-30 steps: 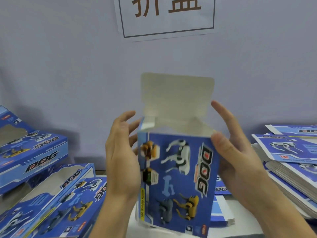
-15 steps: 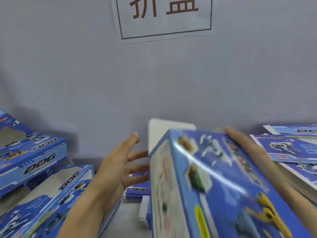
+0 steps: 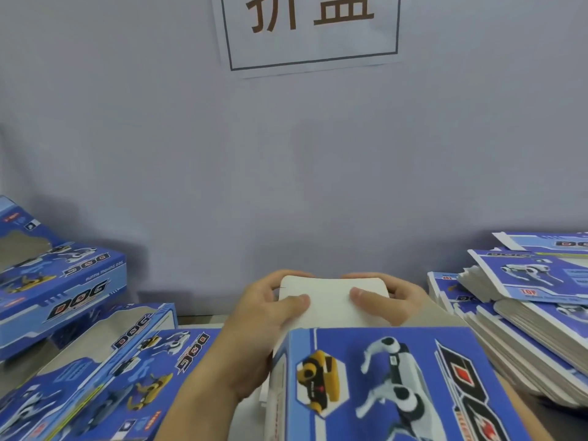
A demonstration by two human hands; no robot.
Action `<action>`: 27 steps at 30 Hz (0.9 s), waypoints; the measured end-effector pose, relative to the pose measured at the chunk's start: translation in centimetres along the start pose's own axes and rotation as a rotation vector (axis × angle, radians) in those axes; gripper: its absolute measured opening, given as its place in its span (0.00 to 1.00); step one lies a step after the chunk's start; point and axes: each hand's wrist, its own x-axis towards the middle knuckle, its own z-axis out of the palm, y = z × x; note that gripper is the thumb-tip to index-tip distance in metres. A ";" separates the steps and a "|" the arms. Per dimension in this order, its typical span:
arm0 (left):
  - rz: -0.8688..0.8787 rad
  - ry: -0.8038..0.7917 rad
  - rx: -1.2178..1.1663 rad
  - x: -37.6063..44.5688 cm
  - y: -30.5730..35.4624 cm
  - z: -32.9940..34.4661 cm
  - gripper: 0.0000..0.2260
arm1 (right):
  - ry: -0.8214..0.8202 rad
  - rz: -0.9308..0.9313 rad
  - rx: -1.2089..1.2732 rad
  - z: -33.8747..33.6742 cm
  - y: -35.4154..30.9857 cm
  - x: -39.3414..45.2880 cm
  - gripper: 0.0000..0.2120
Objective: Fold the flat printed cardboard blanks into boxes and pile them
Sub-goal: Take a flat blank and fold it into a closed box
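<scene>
The person is closing the end of one box (image 3: pixel 381 377): this looks like the flap-folding step, nearly at its end. The white end flap (image 3: pixel 331 303) is bent over the far opening. The left hand (image 3: pixel 254 323) and the right hand (image 3: pixel 386 302) both grip it, thumbs pressing on top of the flap and fingers curled round its far edge. The box lies close in front of the person, its printed face up, between both hands. Next, I think, the flap's tongue must be tucked inside, then the box goes to the folded boxes (image 3: pixel 63 313) on the left. The flat blanks (image 3: pixel 525 300) wait in a stack on the right.
</scene>
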 end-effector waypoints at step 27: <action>0.196 0.455 -0.104 1.1 -0.8 -2.5 0.10 | -0.289 0.040 0.270 -0.4 -1.8 0.0 0.20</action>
